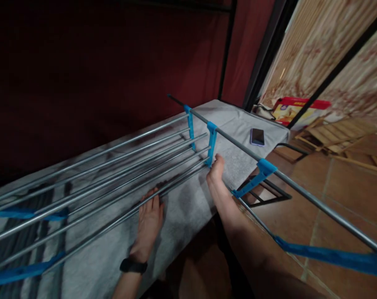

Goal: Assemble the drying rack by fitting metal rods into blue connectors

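A rack of thin grey metal tubes (123, 174) with blue plastic connectors lies across a grey cloth-covered surface (182, 224). My left hand (151, 216), with a black band on the wrist, lies with its fingers stretched out against the front lower tube. My right hand (217, 169) is closed at the lower end of an upright blue connector (211, 143); some of its fingers are hidden. Above that hand, a long tube (238, 145) runs through several connectors toward the lower right. Another blue connector (257, 178) slants down beside my right forearm.
A phone (257, 137) lies on the cloth at the right. Dark tubes (29, 228) lie at the left. A dark red panel (113, 66) stands behind. Folded wooden slats (341, 135) and a red-and-yellow box (300, 110) are beyond, on the tiled floor (347, 203).
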The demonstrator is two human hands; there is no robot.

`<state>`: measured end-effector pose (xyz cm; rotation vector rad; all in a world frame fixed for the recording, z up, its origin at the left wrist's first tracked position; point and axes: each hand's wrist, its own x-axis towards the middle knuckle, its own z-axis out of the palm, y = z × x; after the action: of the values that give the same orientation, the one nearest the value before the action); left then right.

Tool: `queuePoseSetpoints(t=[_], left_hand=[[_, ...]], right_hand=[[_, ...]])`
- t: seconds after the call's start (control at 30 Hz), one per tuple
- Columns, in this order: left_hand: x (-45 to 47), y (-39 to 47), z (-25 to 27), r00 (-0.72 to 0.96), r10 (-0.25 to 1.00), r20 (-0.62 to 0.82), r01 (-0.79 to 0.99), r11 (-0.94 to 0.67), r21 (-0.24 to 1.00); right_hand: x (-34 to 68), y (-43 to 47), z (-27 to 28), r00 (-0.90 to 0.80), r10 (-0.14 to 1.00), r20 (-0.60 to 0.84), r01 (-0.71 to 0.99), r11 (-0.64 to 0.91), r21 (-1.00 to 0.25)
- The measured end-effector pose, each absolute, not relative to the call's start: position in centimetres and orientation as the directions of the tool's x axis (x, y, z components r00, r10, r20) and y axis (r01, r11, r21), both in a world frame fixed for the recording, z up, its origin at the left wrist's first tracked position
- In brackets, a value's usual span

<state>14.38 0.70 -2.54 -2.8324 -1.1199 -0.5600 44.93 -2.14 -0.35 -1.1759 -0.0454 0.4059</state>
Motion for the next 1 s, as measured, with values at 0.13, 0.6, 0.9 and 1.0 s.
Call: queuePoseSetpoints(t=[0.13, 0.6, 0.9, 1.0], left_hand=[[15.2, -1.3, -2.0, 0.703, 0.605, 0.373, 0.606, -0.785, 0.13], [23.0, -5.4, -1.5, 0.754, 0.594, 0.28, 0.278, -0.675, 0.684], [35.5, -4.4, -1.3, 0.965, 0.067, 0.252, -0.027, -0.935, 0.353], [36.6, -3.6, -2.2, 0.976, 0.05, 0.21, -0.039, -0.916, 0.399]], right_hand=[[41.8, -2.4, 0.8, 0.969, 0.141, -0.204, -0.238, 0.308, -0.921], [39.2, -27.5, -1.4, 0.777, 0.534, 0.333, 0.56, -0.346, -0.753], [44.4, -26.3, -4.0, 0.683, 0.727, 0.069, 0.619, -0.526, -0.583], [44.3, -25.7, -4.6, 0.665, 0.741, 0.095, 0.6, -0.455, -0.658]])
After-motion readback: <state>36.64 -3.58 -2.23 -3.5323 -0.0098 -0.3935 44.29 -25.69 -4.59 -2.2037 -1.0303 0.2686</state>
